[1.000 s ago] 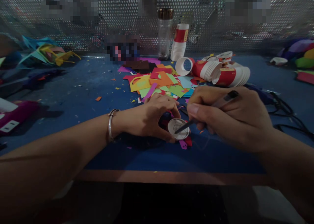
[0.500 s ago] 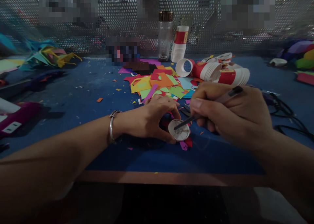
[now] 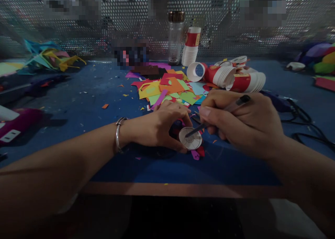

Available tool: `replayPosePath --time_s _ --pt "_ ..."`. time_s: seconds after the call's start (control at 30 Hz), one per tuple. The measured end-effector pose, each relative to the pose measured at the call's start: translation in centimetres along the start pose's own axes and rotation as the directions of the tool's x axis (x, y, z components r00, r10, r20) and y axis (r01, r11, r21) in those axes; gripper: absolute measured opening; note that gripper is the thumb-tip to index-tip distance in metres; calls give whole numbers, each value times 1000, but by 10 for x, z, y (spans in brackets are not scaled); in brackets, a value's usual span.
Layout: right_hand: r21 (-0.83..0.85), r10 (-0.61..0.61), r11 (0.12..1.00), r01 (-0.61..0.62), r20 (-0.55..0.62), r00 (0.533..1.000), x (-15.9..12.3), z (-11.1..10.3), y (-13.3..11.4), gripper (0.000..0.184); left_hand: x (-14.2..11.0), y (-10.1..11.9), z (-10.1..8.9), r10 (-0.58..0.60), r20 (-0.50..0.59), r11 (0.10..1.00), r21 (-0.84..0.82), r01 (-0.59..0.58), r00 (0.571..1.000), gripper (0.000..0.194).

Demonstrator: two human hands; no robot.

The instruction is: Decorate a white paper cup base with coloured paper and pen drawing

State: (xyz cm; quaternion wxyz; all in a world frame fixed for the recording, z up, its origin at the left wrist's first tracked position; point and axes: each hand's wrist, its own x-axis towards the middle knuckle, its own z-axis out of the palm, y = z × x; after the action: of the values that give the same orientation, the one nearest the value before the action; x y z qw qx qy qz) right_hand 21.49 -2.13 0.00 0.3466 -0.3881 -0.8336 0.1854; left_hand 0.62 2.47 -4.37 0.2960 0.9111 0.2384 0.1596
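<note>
Between the thumb and fingers of my left hand is a paper cup, its round white bottom turned toward me. A grid and several lines are drawn on that white face. My right hand is closed around a pen with a black end, and its tip touches the grid. Small purple and red paper pieces show just below the cup. The cup's sides are mostly hidden by my left hand and shadow.
Coloured paper scraps lie beyond my hands. Red-and-white paper cups lie behind them, near a cup stack and a glass bottle. A black cable curls at right. At left is a magenta power strip.
My right hand and the pen have shifted slightly left, with the pen tip still on the grid. My left hand keeps its hold on the cup.
</note>
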Motion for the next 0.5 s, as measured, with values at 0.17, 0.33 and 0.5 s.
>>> replayPosePath --time_s 0.17,0.33,0.5 --pt "15 -4 1000 4 -2 1000 -2 1 3 30 0 0 0 -28 6 999 -46 28 1000 44" --pt "56 6 998 -6 1 1000 -2 5 4 26 -1 3 -1 -18 13 997 -81 19 1000 39" --pt "59 6 998 -5 -11 1000 -2 6 4 26 -1 4 -2 -39 8 998 -56 39 999 40"
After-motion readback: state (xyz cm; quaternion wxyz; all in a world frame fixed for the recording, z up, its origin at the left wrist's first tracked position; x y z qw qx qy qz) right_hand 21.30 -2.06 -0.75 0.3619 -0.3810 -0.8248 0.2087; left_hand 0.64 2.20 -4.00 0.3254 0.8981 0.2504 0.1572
